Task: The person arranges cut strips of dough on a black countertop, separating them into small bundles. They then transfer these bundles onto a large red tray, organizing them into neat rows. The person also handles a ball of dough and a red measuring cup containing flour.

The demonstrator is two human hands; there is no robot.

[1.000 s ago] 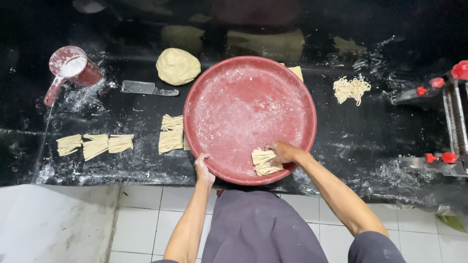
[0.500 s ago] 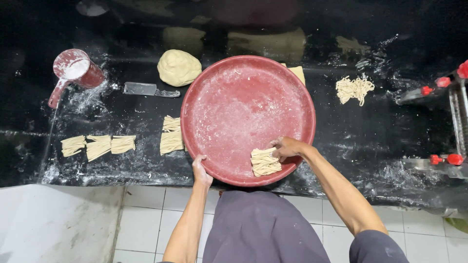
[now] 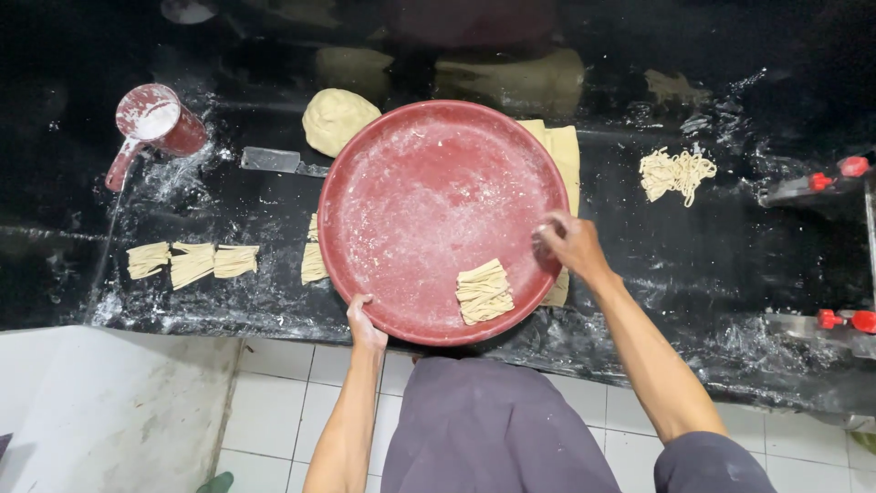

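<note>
Presently, in the head view, a large round red tray dusted with flour [image 3: 429, 196] is seen lying on a black floured countertop [image 3: 693, 265], its near rim overhanging the counter edge. A folded bundle of pale cut noodles [image 3: 484, 291] rests on the tray's near-right part, touched by neither hand.

The left hand [image 3: 364, 321] is clasped on the tray's near rim, fingers over the edge, forearm rising straight from below. The right hand [image 3: 568, 243] is held at the tray's right rim, knuckles up and fingers curled loosely; nothing is seen in it, though whether it is fully closed cannot be told. Its forearm runs diagonally from the lower right.

Judged from this, the tray is best kept steady by the rim grip, and bundles are best laid flat and apart on the floured surface so that strands do not stick.

Also noted: three folded noodle bundles [image 3: 192, 262] at the left, a ball of pale dough [image 3: 338, 120], a metal scraper [image 3: 274, 161], a red scoop of flour [image 3: 155, 123], a loose nest of cut noodles [image 3: 676, 173] and a flat dough sheet [image 3: 563, 151] partly under the tray.
</note>
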